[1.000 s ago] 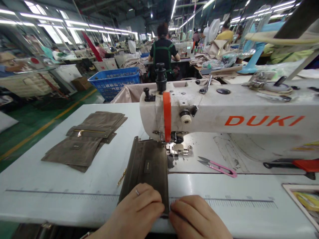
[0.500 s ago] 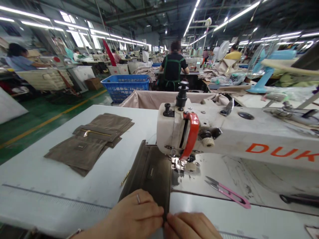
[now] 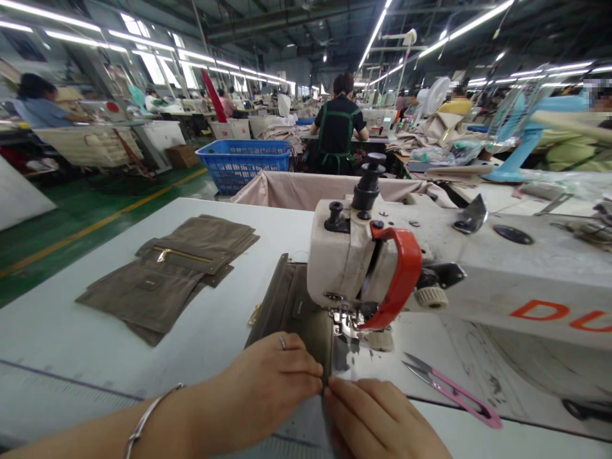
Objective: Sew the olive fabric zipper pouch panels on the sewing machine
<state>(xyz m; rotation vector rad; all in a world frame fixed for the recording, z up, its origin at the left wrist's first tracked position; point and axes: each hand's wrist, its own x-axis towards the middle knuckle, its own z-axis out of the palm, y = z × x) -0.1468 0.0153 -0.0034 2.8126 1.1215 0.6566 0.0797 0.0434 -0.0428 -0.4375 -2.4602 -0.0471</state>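
Observation:
A dark olive fabric piece [image 3: 314,328] with a small label and a gold zipper pull lies under the presser foot [image 3: 347,324] of a white sewing machine [image 3: 329,255]. My left hand [image 3: 268,376], with a ring and a bracelet, rests on the fabric's near part, its fingertips pinching the right edge. Right beside it, my right hand [image 3: 377,414] grips the same edge, closed at the fingertips. Both hands nearly touch. Pink-handled thread snips [image 3: 454,390] lie on the machine bed, to the right of my hands.
A stack of similar olive pieces [image 3: 176,268] with a gold zipper lies on the white table [image 3: 62,338] at left. Behind the machine stand a pink-lined bin [image 3: 306,190] and a blue plastic basket [image 3: 243,162]. A co-worker [image 3: 340,124] sits beyond, facing away.
The fabric and both hands have moved forward, toward the presser foot, with the label closer to the machine head. The view has shifted slightly, and more of my left forearm shows.

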